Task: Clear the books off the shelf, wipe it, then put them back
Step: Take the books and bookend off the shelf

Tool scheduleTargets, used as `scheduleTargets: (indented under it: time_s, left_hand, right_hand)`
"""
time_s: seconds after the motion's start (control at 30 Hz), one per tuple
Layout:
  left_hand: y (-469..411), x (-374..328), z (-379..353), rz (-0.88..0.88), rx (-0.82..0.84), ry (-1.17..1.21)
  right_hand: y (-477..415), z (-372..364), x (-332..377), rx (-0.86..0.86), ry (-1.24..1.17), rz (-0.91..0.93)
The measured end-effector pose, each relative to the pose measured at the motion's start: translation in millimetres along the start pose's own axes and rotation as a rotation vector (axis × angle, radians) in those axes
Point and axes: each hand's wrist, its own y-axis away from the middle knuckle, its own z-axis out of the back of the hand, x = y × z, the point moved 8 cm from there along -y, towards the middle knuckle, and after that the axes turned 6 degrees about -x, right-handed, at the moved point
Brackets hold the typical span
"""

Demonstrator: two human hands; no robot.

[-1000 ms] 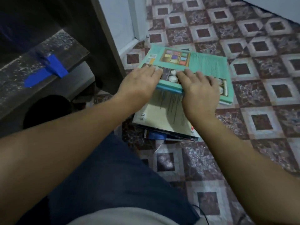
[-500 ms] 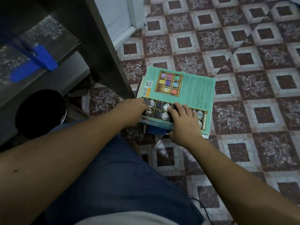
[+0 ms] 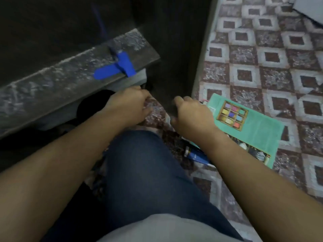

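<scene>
Dark upright (image 3: 174, 49) between dusty shelf (image 3: 61, 79), teal book (image 3: 258, 130)

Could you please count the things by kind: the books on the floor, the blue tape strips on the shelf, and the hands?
Books: 2 showing, teal book over blue book; more may hide beneath.
Blue tape strips: 2, crossed on the shelf.
Hands: 2, left hand and right hand.
Total: 6

Two hands (image 3: 130, 103) (image 3: 191, 116), two visible books (image 3: 253, 130) (image 3: 197, 157), one shelf (image 3: 52, 81), two tape strips (image 3: 108, 72) (image 3: 125, 64)
</scene>
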Motion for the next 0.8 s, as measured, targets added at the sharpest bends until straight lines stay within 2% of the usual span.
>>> scheduleTargets:
  time_s: [0.2,0.33,0.57,0.7,0.8]
  left_hand:
    - [88,161,72,0.383,-0.232,0.009]
    - [161,236,115,0.545,-0.420,-0.005]
    - [262,319,171,0.829,-0.717,-0.091]
    - [292,350,179,0.931,-0.785,-0.092]
    - [295,365,175,0.962,-0.762,-0.058]
  right_hand:
    - [-53,33,154,-0.038,-0.042,0.330]
    - [-70,40,252,-0.057,-0.051,0.499]
    - [-80,35,393,-0.069,-0.072,0.738]
    - [-81,21,454,-0.035,-0.074,0.875]
    - [-86,6,487,-0.002,-0.076,0.930]
